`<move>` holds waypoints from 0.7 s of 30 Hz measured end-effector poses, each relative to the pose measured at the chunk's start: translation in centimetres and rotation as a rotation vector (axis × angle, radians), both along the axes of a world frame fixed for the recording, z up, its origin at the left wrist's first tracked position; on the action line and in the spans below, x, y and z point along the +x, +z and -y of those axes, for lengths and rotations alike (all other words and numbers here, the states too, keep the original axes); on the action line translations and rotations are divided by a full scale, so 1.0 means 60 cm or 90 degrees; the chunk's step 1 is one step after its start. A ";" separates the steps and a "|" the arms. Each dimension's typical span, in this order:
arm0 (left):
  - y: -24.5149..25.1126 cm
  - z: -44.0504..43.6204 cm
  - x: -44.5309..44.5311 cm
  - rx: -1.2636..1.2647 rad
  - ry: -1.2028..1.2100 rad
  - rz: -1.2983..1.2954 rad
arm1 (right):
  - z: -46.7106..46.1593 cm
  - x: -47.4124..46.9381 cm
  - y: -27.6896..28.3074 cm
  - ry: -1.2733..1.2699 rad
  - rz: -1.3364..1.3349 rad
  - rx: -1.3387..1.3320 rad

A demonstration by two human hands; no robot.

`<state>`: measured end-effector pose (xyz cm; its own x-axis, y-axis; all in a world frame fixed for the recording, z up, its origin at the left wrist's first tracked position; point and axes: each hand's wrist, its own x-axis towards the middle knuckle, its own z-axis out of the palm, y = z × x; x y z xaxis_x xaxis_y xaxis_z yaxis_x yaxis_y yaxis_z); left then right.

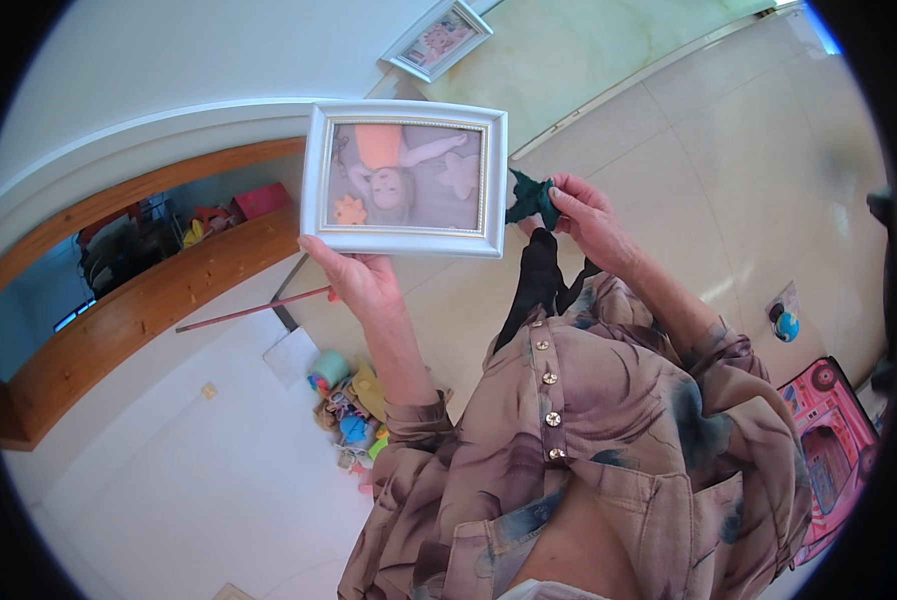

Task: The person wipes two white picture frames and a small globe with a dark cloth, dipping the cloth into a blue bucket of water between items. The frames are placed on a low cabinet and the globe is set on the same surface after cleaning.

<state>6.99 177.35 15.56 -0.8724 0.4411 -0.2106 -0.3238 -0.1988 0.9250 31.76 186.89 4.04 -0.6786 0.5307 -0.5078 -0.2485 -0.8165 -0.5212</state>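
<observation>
A white picture frame [405,243] with a beaded inner edge, holding a photo of a child, is gripped at its lower left corner by my left hand [362,281]. The photo appears upside down from here. My right hand [587,217] pinches a crumpled dark green cloth [531,196] between thumb and fingers, just off the right edge of the frame. Whether the cloth touches the frame I cannot tell. The fingers behind the frame are hidden.
Another framed photo [437,39] stands at the top. At left is a wood-edged wall opening [156,262] with toys inside. A thin red stick [253,308], a toy pile [355,412], a blue round object [786,325] and a pink vehicle-patterned item [831,457] lie around me.
</observation>
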 end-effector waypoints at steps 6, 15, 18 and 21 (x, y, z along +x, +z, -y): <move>0.002 -0.002 0.006 0.002 -0.019 0.021 | -0.007 -0.017 0.024 -0.006 -0.087 -0.081; 0.039 -0.018 0.029 -0.035 -0.140 0.015 | -0.054 -0.010 0.005 0.001 -0.148 0.050; 0.061 -0.023 0.021 -0.056 -0.205 0.028 | -0.051 -0.004 -0.001 0.076 -0.071 0.114; 0.075 -0.031 0.019 -0.054 -0.233 0.048 | -0.038 -0.006 0.001 0.074 -0.133 0.074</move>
